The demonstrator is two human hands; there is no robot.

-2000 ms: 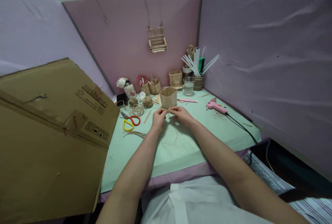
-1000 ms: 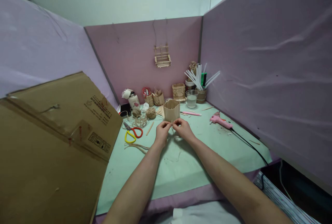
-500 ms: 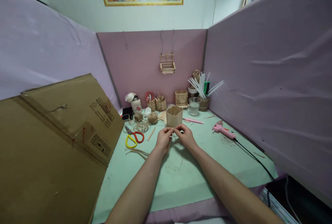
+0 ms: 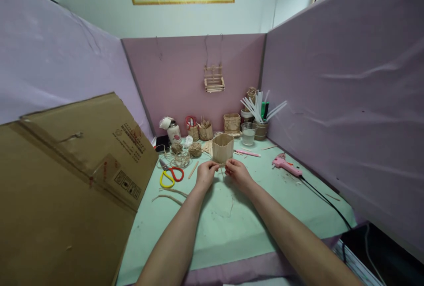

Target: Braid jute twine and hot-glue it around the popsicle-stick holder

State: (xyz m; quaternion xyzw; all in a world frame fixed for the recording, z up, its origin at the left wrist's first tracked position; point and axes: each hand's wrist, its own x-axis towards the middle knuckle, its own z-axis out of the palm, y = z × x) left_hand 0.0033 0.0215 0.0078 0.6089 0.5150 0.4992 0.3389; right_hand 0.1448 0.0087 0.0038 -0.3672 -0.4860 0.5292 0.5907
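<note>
My left hand [image 4: 206, 175] and my right hand [image 4: 239, 174] are a little apart over the middle of the table. Each pinches a thin strand of twine [image 4: 222, 170], part of which hangs down between them. Just beyond the fingertips stands an open-topped container [image 4: 222, 148] with a wavy rim, made of pale wooden sticks. To the left of my left hand lie a flat wooden stick [image 4: 193, 170] and scissors [image 4: 172, 175] with one red and one yellow handle. Loose lengths of twine [image 4: 168, 196] rest beside my left forearm.
Balls of twine [image 4: 195, 149], a jar [image 4: 174, 132] and a glass of cloudy liquid [image 4: 248, 135] line the back. A pink glue gun [image 4: 286, 165] with its black cord lies right. A large cardboard sheet [image 4: 79, 189] leans at left; purple panels enclose the table.
My hands have drawn apart from being nearly together, with the twine now showing between them. The loose twine lengths by my left forearm have spread farther to the left.
</note>
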